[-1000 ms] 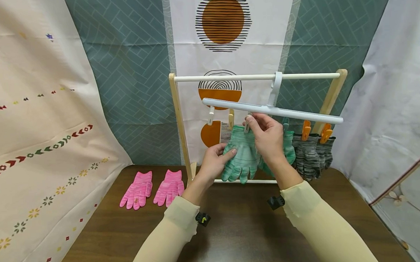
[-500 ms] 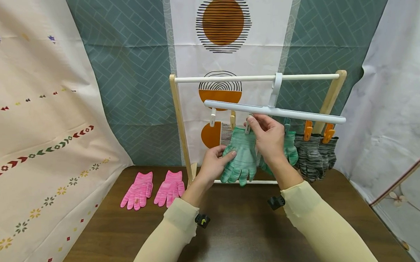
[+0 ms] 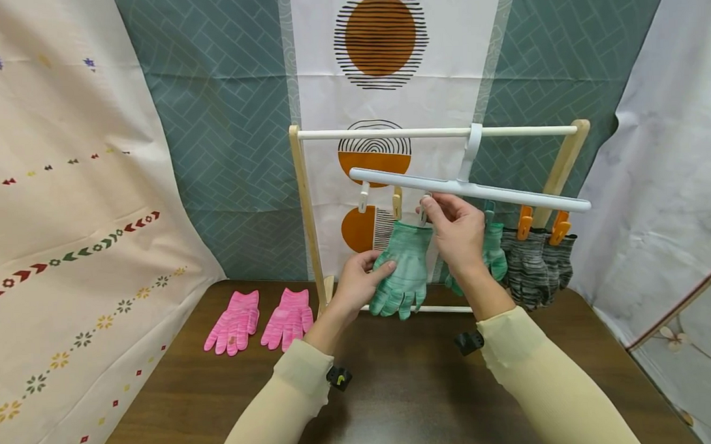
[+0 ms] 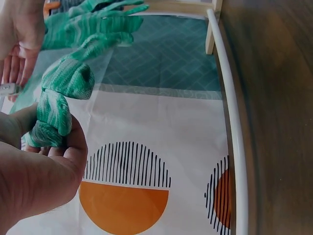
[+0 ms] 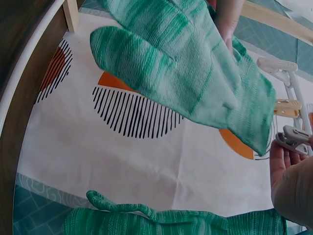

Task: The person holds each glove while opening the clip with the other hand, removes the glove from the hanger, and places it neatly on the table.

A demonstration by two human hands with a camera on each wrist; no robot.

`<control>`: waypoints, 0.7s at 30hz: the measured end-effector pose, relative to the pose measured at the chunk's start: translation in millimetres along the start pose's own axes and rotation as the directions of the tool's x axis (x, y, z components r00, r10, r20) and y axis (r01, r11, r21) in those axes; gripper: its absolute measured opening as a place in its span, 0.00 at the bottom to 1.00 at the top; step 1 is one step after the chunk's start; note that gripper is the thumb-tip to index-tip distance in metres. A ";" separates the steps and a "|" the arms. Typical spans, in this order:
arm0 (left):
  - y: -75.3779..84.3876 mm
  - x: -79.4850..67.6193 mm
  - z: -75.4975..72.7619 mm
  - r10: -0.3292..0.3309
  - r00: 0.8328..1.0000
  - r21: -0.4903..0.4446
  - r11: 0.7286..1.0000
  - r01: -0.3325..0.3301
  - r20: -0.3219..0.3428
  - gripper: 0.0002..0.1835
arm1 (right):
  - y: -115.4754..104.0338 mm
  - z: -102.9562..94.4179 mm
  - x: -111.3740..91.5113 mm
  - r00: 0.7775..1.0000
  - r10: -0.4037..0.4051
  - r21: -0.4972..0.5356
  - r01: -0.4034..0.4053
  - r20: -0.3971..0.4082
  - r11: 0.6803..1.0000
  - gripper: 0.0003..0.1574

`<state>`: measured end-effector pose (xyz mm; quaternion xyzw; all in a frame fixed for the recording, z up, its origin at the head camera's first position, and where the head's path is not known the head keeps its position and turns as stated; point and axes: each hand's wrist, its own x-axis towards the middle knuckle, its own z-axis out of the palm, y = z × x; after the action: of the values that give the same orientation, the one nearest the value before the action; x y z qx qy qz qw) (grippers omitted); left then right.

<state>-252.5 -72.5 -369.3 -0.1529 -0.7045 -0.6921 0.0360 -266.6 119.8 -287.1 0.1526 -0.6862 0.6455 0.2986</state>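
My left hand (image 3: 360,280) grips a green glove (image 3: 405,259) at its side, thumb in front, fingers behind. The glove hangs fingers down under a white hanger bar (image 3: 413,179). My right hand (image 3: 457,231) pinches a pale grey clothespin (image 5: 293,139) below the bar. In the right wrist view the clothespin stands just beside the glove's cuff (image 5: 257,105), with a small gap between them. A second green glove (image 3: 494,250) hangs from a teal clothespin (image 3: 488,211), partly behind my right hand. Farther right, dark grey gloves (image 3: 527,265) hang from orange clothespins (image 3: 525,222).
Two pink gloves (image 3: 235,323) lie on the brown table (image 3: 396,390) at the left. A white clothespin (image 3: 364,197) and a beige clothespin (image 3: 397,203) hang from the bar's left part. The hanger hooks over the rod (image 3: 382,133) of a wooden-legged rack (image 3: 305,211).
The green glove in my left hand has moved slightly down and left, and its cuff has come away from the clothespin. My right hand keeps pinching the clothespin, shifted slightly right.
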 end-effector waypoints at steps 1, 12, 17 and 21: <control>-1.0 -0.7 -0.7 -0.002 1.000 0.001 1.000 0.002 -0.002 0.14 | 0.1 -0.1 -0.1 1.000 0.000 0.000 0.000 -0.001 1.000 0.23; -9.1 -12.9 -10.7 -0.010 1.000 -0.022 1.000 0.010 -0.025 0.15 | 2.4 -1.7 -0.9 1.000 0.030 -0.025 -0.030 0.008 0.999 0.24; -10.7 -19.7 -16.2 -0.008 1.000 -0.050 0.999 0.006 -0.028 0.15 | 2.7 -2.5 -1.9 0.999 0.030 -0.018 -0.030 0.021 0.999 0.25; -10.5 -23.0 -20.1 -0.010 0.999 -0.044 0.999 0.009 -0.036 0.16 | 3.3 -3.0 -2.5 0.999 0.016 -0.015 -0.015 0.030 1.000 0.26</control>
<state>-236.6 -96.1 -384.7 -0.1380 -0.6891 -0.7102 0.0420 -266.0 122.7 -291.2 0.1548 -0.6967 0.6402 0.2842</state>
